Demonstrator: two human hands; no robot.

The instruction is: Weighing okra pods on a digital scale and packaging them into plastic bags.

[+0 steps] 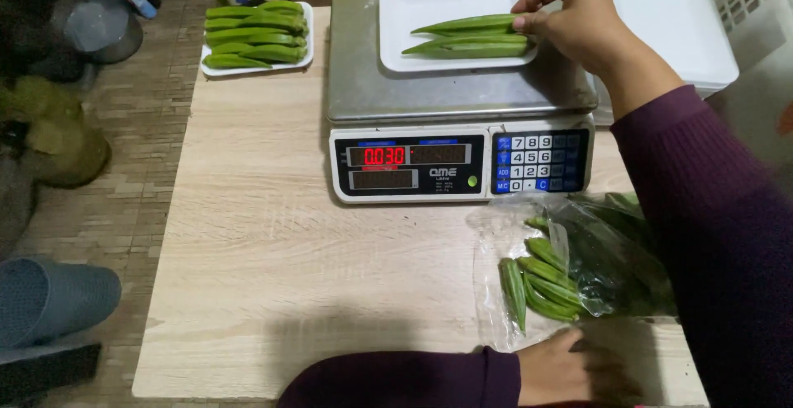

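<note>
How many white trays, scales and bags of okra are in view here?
White foam trays holding okra: 2, one on the scale, one at the table's far left corner
Stack of empty white trays: 1
Scale: 1
Clear bag of okra: 1
Total: 5

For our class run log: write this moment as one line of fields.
right hand: placing okra pods on white tray | tray: on scale | left hand: at plastic bag of okra | filled tray: table's far left

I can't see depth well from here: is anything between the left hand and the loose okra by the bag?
Nothing visible. The left hand rests at the clear bag's open end, just below the loose okra; only bare table lies between.
</note>
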